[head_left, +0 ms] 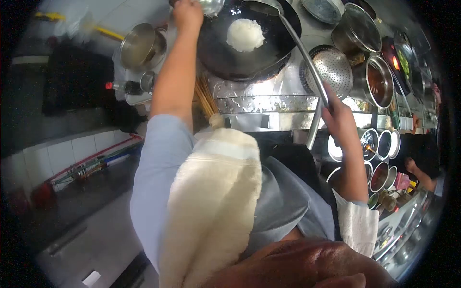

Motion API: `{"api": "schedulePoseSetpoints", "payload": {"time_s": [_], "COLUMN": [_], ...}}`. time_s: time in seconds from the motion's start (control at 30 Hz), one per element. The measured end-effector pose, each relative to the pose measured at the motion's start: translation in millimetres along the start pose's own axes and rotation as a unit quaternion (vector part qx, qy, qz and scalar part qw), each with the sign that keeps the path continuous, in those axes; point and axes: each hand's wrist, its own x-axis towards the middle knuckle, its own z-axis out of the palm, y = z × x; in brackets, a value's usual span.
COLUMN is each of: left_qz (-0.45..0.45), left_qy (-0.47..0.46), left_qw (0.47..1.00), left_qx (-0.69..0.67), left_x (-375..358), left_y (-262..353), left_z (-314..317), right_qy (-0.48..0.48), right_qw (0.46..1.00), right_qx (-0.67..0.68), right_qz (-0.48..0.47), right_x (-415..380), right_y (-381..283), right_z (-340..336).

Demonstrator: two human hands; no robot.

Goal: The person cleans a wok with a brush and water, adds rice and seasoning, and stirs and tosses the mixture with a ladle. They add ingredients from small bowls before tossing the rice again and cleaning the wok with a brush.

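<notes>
A black wok (218, 60) on the stove holds a rounded mound of white rice (245, 35). At the wok's upper left rim, my left hand (188, 17) is closed on a shiny metal bowl (210, 6), which is partly cut off by the frame's top. My right hand (340, 119) is wrapped round the long handle of a metal ladle (302, 50). The ladle's head is over the wok's far side, just above and to the right of the rice. A bamboo brush (206, 101) leans at the stove's front edge, below the wok.
Right of the wok are a perforated strainer (331, 69) and a pot of reddish liquid (379, 81). Several seasoning containers (379, 175) stand near my right forearm. A metal pot (139, 45) is at the left. Another person's hand (411, 165) shows at far right.
</notes>
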Motion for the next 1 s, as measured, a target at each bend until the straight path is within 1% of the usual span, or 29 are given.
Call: {"api": "schedulePoseSetpoints", "payload": {"time_s": [0.07, 0.1, 0.13, 0.17, 0.2, 0.23, 0.27, 0.3, 0.33, 0.37, 0.43, 0.47, 0.5, 0.53, 0.57, 0.6, 0.67, 0.7, 0.73, 0.8, 0.83, 0.87, 0.93, 0.97, 1.0], "left_qz": [-0.125, -0.124, -0.219, -0.305, -0.301, -0.338, -0.374, -0.376, -0.400, -0.423, -0.435, -0.438, -0.440, -0.440, -0.438, -0.437, -0.454, -0.454, -0.447, -0.440, -0.439, -0.438, -0.420, -0.403, -0.395], "left_qy": [-0.015, -0.011, 0.007, 0.019, 0.010, 0.036, 0.066, 0.060, 0.058, 0.060, 0.045, 0.033, 0.031, 0.024, 0.016, 0.015, 0.032, 0.028, 0.017, 0.006, 0.004, -0.009, -0.035, -0.044, -0.054], "left_qw": [0.992, 0.992, 0.955, 0.877, 0.874, 0.838, 0.797, 0.793, 0.779, 0.763, 0.747, 0.736, 0.732, 0.719, 0.706, 0.706, 0.696, 0.695, 0.695, 0.695, 0.695, 0.696, 0.699, 0.699, 0.708], "left_qx": [-0.020, -0.022, -0.200, -0.372, -0.381, -0.427, -0.470, -0.475, -0.479, -0.485, -0.501, -0.515, -0.518, -0.538, -0.556, -0.558, -0.555, -0.556, -0.563, -0.568, -0.569, -0.569, -0.577, -0.589, -0.584], "left_x": [-4.0, -10.0, -20.6, -33.5, -46.4, -61.3, -73.5, -89.2, -106.4, -120.0, -155.8, -167.3, -176.1, -186.4, -195.7, -199.9, -206.6, -212.3, -214.3, -218.8, -220.0, -220.4, -214.1, -206.8, -209.0], "left_y": [0.8, 0.8, 1.5, 3.1, 4.1, 3.7, 1.6, -1.9, -8.6, -17.1, -37.6, -45.9, -51.5, -55.8, -58.2, -58.5, -54.2, -53.1, -51.9, -50.8, -48.9, -43.6, -16.0, 4.0, 17.1], "left_z": [-51.0, -72.1, -91.3, -109.3, -124.5, -139.6, -152.7, -166.9, -182.5, -195.1, -215.5, -221.0, -225.4, -232.7, -242.8, -252.5, -269.7, -281.1, -289.6, -296.8, -296.4, -296.9, -302.0, -295.8, -293.1], "right_qy": [0.005, 0.000, -0.006, -0.046, -0.081, -0.076, -0.070, -0.036, -0.006, -0.008, 0.075, 0.077, 0.061, 0.041, 0.023, 0.025, 0.005, 0.040, 0.043, 0.073, 0.094, 0.072, 0.016, 0.034, -0.026], "right_qw": [1.000, 0.994, 0.982, 0.964, 0.964, 0.955, 0.955, 0.964, 0.970, 0.970, 0.977, 0.976, 0.971, 0.965, 0.964, 0.964, 0.980, 0.983, 0.982, 0.972, 0.967, 0.963, 0.978, 0.978, 0.987], "right_qx": [-0.016, -0.094, -0.170, -0.246, -0.246, -0.279, -0.282, -0.252, -0.221, -0.224, -0.177, -0.183, -0.222, -0.257, -0.262, -0.262, -0.198, -0.180, -0.182, -0.222, -0.231, -0.251, -0.207, -0.205, -0.156], "right_qz": [-0.016, -0.049, -0.077, -0.083, -0.059, -0.072, -0.061, -0.080, -0.101, -0.096, -0.088, -0.085, -0.059, -0.032, -0.038, -0.036, -0.022, -0.015, -0.016, -0.021, -0.052, -0.062, -0.011, -0.021, -0.031], "right_x": [-8.1, -7.1, -8.9, 7.5, 20.5, 33.5, 38.3, 39.4, 35.7, 25.6, 1.2, 6.2, 18.1, 29.9, 47.6, 50.7, 44.7, 23.7, 8.0, -16.1, -19.0, -21.9, -10.0, -0.9, 11.8], "right_y": [-7.8, -9.1, -8.5, -5.4, -24.0, -35.1, -41.2, -47.3, -56.3, -69.6, -97.7, -109.1, -116.8, -117.7, -108.7, -115.8, -136.2, -146.8, -147.5, -137.5, -121.8, -111.6, -113.4, -104.8, -90.6], "right_z": [1.1, 11.1, 25.3, 45.2, 54.3, 57.9, 57.7, 60.4, 68.4, 75.3, 87.9, 96.4, 108.1, 120.7, 130.2, 125.6, 102.3, 100.0, 101.1, 102.8, 113.0, 120.6, 136.3, 146.1, 153.0]}}
